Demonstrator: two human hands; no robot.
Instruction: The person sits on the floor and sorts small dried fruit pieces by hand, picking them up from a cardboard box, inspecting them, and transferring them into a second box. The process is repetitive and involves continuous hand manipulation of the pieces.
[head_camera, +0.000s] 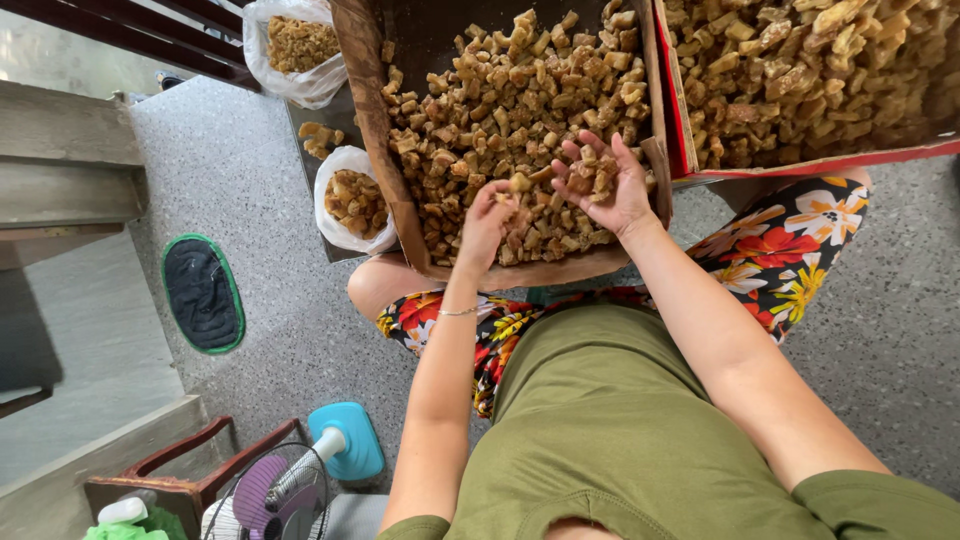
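Head view: a seated person works over a cardboard box (385, 150) of fried golden chunks (500, 90) just beyond the knees.
Left hand (487, 222): fingers curled, pinching a chunk above the box's near edge.
Right hand (600, 180): palm up, open, heaped with chunks.
Risk: the heaped palm may tip, and pieces could spill over the low near edge onto the floral shorts (780, 250).

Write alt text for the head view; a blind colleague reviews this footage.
A seated person's left hand and right hand lift golden-brown fried chunks from a cardboard box. Beside it are a second box and filled plastic bags.
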